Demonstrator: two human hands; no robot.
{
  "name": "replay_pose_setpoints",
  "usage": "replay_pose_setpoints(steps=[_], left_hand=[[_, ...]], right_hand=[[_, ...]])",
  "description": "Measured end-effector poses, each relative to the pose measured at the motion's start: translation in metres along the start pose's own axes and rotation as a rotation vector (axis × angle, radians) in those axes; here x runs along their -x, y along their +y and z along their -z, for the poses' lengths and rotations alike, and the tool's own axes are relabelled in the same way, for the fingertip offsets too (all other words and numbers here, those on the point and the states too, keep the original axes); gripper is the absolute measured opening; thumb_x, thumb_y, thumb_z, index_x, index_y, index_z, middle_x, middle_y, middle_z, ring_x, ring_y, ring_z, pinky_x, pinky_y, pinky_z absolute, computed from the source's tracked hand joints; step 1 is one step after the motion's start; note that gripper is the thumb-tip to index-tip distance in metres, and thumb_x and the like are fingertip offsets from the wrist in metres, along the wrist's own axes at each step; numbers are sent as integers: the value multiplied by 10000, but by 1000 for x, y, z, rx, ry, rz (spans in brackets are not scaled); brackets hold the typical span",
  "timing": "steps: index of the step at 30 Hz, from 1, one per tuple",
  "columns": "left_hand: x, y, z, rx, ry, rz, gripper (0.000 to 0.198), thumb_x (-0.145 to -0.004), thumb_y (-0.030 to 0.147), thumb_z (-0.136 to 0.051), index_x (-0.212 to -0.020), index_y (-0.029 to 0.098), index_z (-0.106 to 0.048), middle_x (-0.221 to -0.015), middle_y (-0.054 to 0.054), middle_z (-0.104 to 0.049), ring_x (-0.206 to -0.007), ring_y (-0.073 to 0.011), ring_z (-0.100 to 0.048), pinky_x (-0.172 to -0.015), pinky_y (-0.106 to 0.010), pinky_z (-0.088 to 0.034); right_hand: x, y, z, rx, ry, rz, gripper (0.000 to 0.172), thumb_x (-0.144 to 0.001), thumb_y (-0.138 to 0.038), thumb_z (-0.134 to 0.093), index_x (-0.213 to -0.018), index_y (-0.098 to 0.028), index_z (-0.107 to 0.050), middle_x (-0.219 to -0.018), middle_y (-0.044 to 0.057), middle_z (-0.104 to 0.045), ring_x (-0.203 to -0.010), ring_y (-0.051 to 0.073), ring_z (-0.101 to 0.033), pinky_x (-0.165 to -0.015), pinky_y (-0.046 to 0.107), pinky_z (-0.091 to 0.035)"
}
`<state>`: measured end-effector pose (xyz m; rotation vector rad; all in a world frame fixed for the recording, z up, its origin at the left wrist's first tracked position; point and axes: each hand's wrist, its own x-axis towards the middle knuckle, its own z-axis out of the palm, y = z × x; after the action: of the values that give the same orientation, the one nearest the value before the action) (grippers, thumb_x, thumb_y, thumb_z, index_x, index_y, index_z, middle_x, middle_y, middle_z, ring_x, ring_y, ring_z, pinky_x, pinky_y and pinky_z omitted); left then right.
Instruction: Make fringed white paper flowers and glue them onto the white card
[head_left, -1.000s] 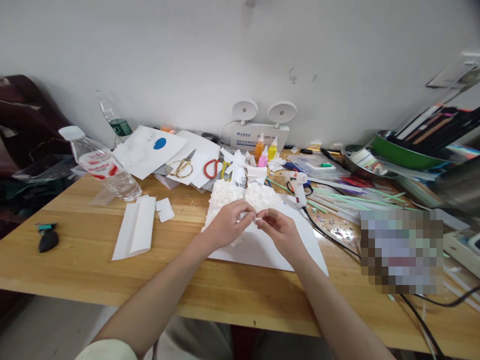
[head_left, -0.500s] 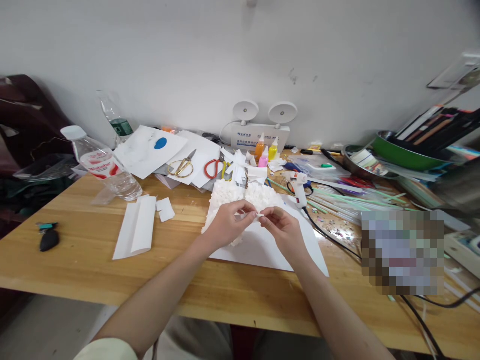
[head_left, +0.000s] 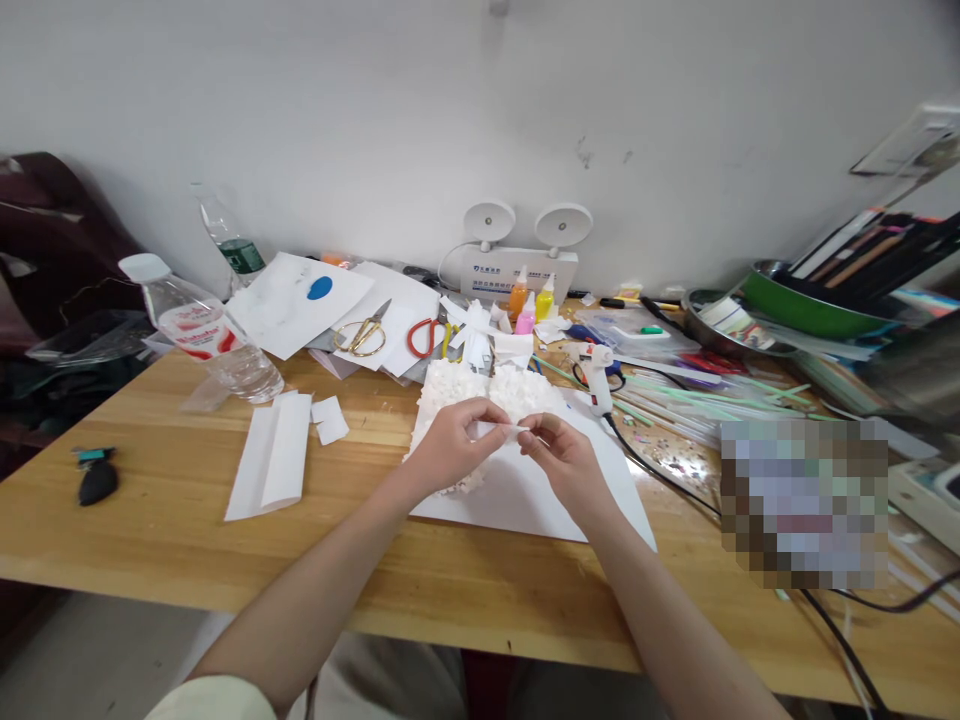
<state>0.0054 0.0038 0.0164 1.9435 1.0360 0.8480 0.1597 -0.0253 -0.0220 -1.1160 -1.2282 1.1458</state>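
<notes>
Over a large white sheet [head_left: 592, 490], my left hand [head_left: 459, 445] and my right hand [head_left: 561, 452] come together, fingertips almost meeting. Both are closed in a pinch on a small strip of white paper [head_left: 513, 430], which stretches between them. Shaggy white paper bits [head_left: 450, 382] cover the upper and left parts of the sheet, partly hidden behind my hands. Just beyond lies a pile of cut paper strips [head_left: 474, 328].
Right of the sheet a white glue gun [head_left: 595, 375] stands with its cord trailing. Gold scissors [head_left: 363, 335] and red-handled scissors [head_left: 424, 338] lie on papers behind. At left are a water bottle [head_left: 214, 340] and folded paper [head_left: 271, 455]. Small paint bottles [head_left: 526, 315] stand near the wall.
More of the white paper strip shows between my fingertips now. My hands have stayed in nearly the same place, and the view has shifted very slightly.
</notes>
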Motion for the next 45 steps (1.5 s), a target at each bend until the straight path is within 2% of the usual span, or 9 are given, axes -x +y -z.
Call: replay_pose_setpoints(steps=[4, 7, 16, 22, 35, 45], left_hand=[[0, 0, 1, -37, -21, 4, 156, -760, 300, -487, -782, 181, -585, -810, 7, -627, -762, -125, -548, -688, -234, -402], [-1, -1, 2, -62, 6, 16, 157, -765, 294, -479, -772, 179, -586, -801, 3, -628, -750, -127, -550, -692, -238, -404], [0, 0, -3, -45, 10, 16, 169, -762, 298, -474, -787, 183, -595, -807, -3, -639, -749, -135, -560, -680, -240, -418], [0, 0, -3, -32, 3, 2, 187, -775, 313, -468, -805, 178, -595, -803, -1, -634, -748, -130, -557, -663, -231, -412], [0, 0, -6, 22, -5, 16, 192, -786, 299, -469, -789, 191, -628, -833, -3, -657, -763, -133, -569, -699, -239, -424], [1, 2, -6, 43, -26, -4, 200, -797, 296, -465, -807, 193, -636, -844, -9, -646, -767, -121, -561, -662, -218, -413]], right_hand=[[0, -1, 1, -10, 7, -14, 168, -710, -344, -589, -745, -192, -526, -717, -4, -498, -630, 116, -462, -617, 255, -408], [1, -1, 1, -14, -2, -24, 166, -711, -351, -585, -746, -198, -530, -733, -2, -497, -639, 118, -466, -619, 255, -413], [2, -2, -2, -32, -68, 8, 117, -709, -311, -608, -725, -201, -571, -735, 3, -560, -708, 138, -523, -685, 277, -440], [2, 1, -1, -51, -24, 31, 100, -712, -290, -617, -751, -204, -585, -766, 12, -589, -760, 151, -550, -738, 296, -449], [1, 6, 0, 1, 71, 86, 171, -694, -325, -631, -806, -211, -572, -756, 21, -580, -731, 159, -552, -715, 316, -463], [1, 7, 0, 80, 110, 122, 133, -715, -303, -618, -800, -205, -587, -749, 20, -584, -716, 156, -537, -713, 318, -439]])
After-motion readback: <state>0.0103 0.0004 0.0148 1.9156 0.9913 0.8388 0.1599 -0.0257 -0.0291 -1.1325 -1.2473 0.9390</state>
